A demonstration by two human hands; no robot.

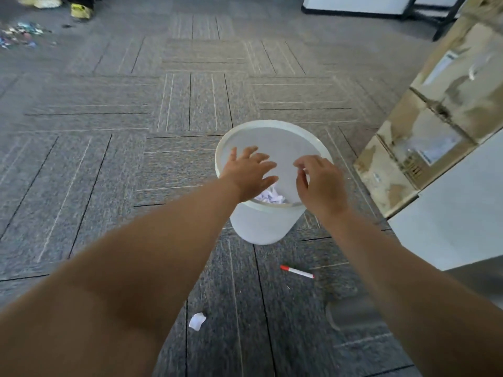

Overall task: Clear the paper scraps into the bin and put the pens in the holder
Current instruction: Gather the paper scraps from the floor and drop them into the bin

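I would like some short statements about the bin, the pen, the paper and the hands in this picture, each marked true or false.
1. The left hand and the right hand are both above the bin. True.
2. The bin is empty. False: crumpled paper lies inside it.
3. The pen lies on the carpet, close to the bin. True.
4. The left hand grips the pen. False: its fingers are spread and hold nothing.
5. No paper scrap is left on the carpet. False: one white scrap lies there, nearer to the camera than the pen.
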